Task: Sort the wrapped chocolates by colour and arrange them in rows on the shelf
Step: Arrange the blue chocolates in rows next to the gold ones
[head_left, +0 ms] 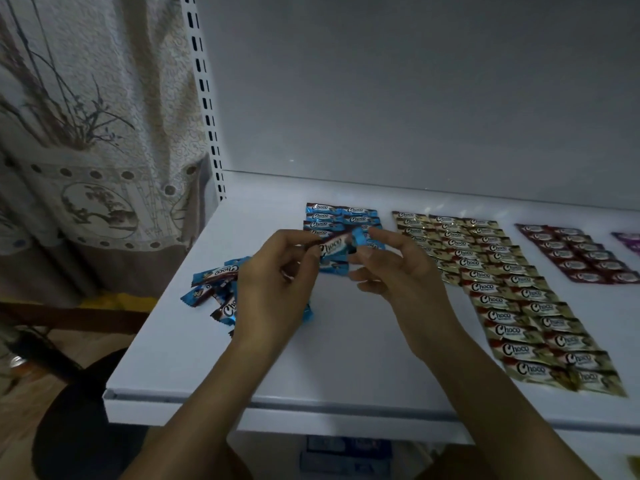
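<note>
Shop-like setting: white retail shelf (346, 358), slotted upright (204, 98), rows of wrapped chocolates (502, 289), patterned curtain (86, 150) alongside.

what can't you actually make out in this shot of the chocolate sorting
Head view only.
Purple chocolates: cut off by the right frame edge, no count possible.
Blue rows: near end hidden behind the left hand, right hand and the blue chocolate they pinch.
Loose blue pile: partly under the left wrist.
Small print under Choco: too small and dim.
Items below the shelf: dark, blurred.
</note>
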### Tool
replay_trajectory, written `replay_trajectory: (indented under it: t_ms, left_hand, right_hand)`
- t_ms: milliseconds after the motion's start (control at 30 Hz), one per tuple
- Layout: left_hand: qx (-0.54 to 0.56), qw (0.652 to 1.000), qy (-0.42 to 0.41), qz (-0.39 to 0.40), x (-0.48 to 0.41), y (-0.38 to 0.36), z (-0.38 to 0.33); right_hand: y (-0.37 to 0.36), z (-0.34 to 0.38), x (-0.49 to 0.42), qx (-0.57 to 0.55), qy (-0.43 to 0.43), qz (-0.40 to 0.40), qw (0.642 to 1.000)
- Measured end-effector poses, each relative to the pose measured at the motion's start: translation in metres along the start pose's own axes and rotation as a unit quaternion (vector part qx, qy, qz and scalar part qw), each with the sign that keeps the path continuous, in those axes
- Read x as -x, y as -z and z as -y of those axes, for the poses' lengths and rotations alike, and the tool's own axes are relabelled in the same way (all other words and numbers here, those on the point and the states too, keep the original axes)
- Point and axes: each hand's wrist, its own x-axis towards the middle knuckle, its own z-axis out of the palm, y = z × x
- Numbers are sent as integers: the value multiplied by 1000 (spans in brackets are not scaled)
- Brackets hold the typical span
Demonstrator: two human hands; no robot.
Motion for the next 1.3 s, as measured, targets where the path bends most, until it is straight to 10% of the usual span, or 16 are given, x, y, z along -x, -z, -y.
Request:
replay_trajectory:
  t_ms: [500, 733, 933, 1067, 1200, 1300]
  left_hand:
    - [-184, 971, -125, 87, 13, -23, 0]
    - [-404, 865, -229, 191, 18, -33, 16]
    - [-447, 838, -238, 206, 7, -35, 15]
    - [-439, 838, -257, 197, 8, -36, 19]
    - [-398, 869, -243, 167, 8, -37, 16]
    - [-340, 902, -221, 148, 8, -36, 16]
  right_hand:
    - [6, -16, 1, 14, 73, -80, 994]
    - [47, -40, -28, 513, 272, -80, 811]
    - [47, -41, -34, 537, 289, -62, 790]
    - [45, -42, -32, 509, 291, -72, 807]
    - [34, -25, -22, 224, 122, -81, 963]
    - [24, -15, -17, 55, 15, -67, 996]
